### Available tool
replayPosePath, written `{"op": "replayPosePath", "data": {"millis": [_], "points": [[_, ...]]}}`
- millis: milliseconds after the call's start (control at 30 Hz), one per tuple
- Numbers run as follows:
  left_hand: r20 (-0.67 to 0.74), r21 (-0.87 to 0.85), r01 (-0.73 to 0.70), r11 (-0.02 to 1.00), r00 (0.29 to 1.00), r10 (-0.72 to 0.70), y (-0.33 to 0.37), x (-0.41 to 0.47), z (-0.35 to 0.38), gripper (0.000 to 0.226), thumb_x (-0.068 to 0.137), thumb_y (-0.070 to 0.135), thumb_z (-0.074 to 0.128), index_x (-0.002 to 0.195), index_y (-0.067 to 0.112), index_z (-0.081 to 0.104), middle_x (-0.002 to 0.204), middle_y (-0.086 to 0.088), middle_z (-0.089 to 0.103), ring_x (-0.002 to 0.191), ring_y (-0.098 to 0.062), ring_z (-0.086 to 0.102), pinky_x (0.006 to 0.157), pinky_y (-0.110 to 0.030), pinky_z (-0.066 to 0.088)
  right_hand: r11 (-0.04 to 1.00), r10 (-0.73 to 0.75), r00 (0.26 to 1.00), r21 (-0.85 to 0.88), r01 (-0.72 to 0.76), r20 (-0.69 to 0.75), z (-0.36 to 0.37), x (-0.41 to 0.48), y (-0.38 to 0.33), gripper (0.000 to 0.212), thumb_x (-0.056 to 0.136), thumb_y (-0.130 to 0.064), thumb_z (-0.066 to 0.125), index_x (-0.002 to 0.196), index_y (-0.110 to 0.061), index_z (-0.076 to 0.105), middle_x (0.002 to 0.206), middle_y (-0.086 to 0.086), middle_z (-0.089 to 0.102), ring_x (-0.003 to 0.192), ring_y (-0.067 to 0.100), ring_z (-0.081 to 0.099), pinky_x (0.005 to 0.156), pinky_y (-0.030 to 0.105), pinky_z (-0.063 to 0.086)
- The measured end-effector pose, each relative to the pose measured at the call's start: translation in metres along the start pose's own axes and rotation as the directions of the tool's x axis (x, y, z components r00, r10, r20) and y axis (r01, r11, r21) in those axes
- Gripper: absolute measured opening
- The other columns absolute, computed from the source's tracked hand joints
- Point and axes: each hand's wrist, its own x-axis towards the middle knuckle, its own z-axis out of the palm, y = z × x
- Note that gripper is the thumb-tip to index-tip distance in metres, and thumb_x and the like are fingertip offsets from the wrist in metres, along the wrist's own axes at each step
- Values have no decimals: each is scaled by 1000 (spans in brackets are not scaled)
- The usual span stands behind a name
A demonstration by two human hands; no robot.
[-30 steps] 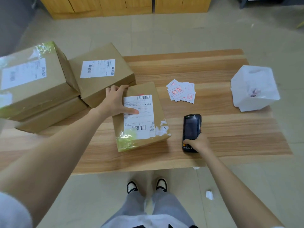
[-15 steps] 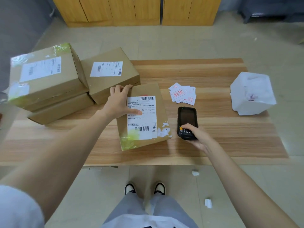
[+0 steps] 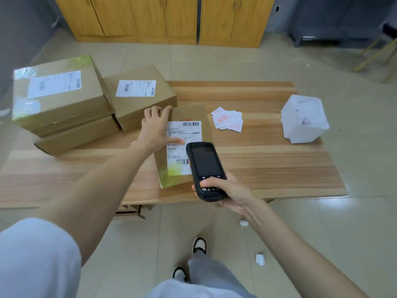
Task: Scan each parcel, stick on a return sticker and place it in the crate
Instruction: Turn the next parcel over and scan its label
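Note:
A small brown parcel with a white shipping label lies near the table's front edge. My left hand rests flat on its far left corner, thumb across the label. My right hand grips a black handheld scanner by its lower end and holds it above the parcel's right side, hiding part of the label. A loose pile of white return stickers with red print lies on the table just right of the parcel. No crate is in view.
Three more brown parcels sit at the table's left: a big one stacked on a flat one, and another behind my left hand. A white plastic bag stands at the right of the wooden table. Paper scraps lie on the floor.
My right hand has lifted the scanner off the table and swung it left over the parcel's label. My left hand stays on the parcel.

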Motion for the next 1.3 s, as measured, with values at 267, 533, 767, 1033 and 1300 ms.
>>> {"op": "replayPosePath", "data": {"millis": [267, 533, 767, 1033, 1300], "points": [[-57, 49, -28, 998, 998, 31, 5, -19, 4, 115, 53, 63, 77, 143, 13, 26, 135, -19, 35, 127, -36, 29, 105, -49, 31, 996, 63, 996, -65, -67, -58, 19, -23, 43, 69, 58, -2, 72, 123, 4, 50, 93, 15, 67, 73, 28, 70, 61, 28, 54], [-89, 72, -46, 996, 995, 52, 9, -26, 5, 112, 54, 61, 78, 142, 13, 26, 136, -20, 34, 128, -36, 28, 107, -51, 28, 994, 68, 996, -86, -72, -50, 17, -47, 52, 48, 61, 2, 68, 107, -6, 58, 86, 11, 68, 73, 31, 69, 66, 32, 56], [-98, 84, -49, 995, 994, 57, 10, -27, 3, 113, 54, 62, 77, 142, 13, 26, 135, -20, 34, 126, -36, 30, 105, -50, 29, 992, 18, 998, -120, -26, -67, 16, -51, 45, 55, 61, 0, 67, 115, 1, 55, 89, 14, 66, 73, 30, 70, 59, 26, 53], [-75, 69, -47, 997, 996, 53, 7, -23, 4, 112, 55, 62, 77, 142, 13, 26, 136, -20, 34, 127, -36, 29, 106, -52, 29, 991, 91, 994, -88, -96, -55, 12, -49, 50, 43, 59, 2, 66, 101, -5, 59, 81, 11, 69, 72, 32, 69, 62, 31, 56], [-46, 47, -38, 998, 998, 40, 3, -8, 4, 113, 54, 61, 78, 142, 13, 26, 135, -20, 34, 127, -37, 29, 105, -53, 31, 990, -105, 970, -113, 82, -218, 10, -34, 50, 87, 44, -12, 82, 125, -17, 51, 110, 15, 68, 102, 35, 64, 89, 44, 53]]}}
